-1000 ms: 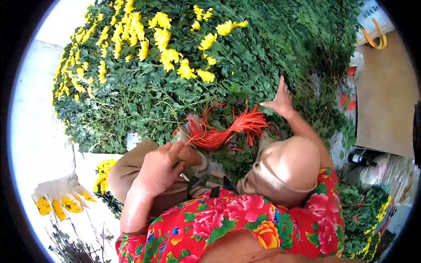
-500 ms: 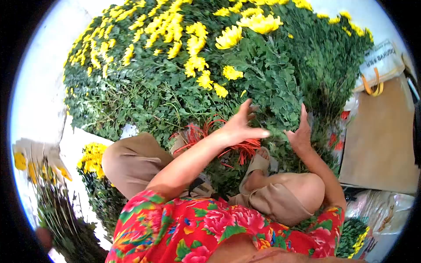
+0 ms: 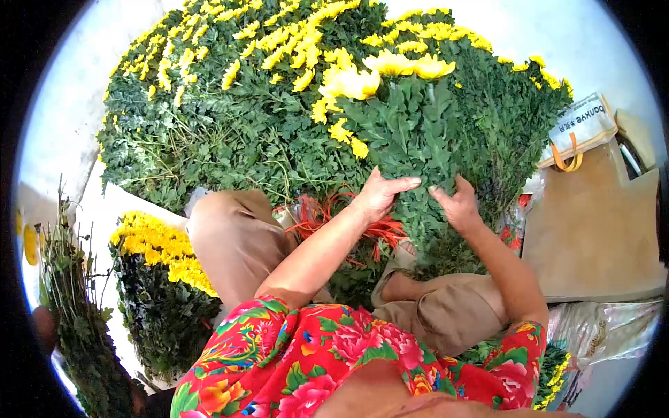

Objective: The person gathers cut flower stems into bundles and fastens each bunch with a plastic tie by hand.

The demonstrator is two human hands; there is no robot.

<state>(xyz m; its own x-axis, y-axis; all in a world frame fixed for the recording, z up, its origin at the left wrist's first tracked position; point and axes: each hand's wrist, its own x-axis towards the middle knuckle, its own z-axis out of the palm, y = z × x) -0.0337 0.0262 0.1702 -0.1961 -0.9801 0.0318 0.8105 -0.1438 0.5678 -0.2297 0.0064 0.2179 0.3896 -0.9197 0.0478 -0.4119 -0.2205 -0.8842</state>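
Two bare hands clasp a leafy flower bunch (image 3: 414, 132), the left hand (image 3: 380, 196) at its left side, the right hand (image 3: 458, 207) at its right. Both are partly curled, thumbs on the near face pointing at each other with leaves showing between; the other fingers are mostly hidden by foliage, so how tightly they press cannot be told. Large yellow heads top the bunch, beyond the hands.

Just below the left hand lie loose red strips (image 3: 306, 217), partly blocked from view by the left forearm. Beyond and left of the hands spreads a broad heap of yellow-flowered stems (image 3: 216, 146). The bent left knee (image 3: 230, 216) stands between the left forearm and a yellow-topped bundle (image 3: 167, 299). Farther left are upright stems (image 3: 70, 292). Right of the right hand lie brown cardboard (image 3: 589, 230), a white bag (image 3: 582, 127) with orange handles and, nearer the body, crumpled clear plastic (image 3: 606, 331).
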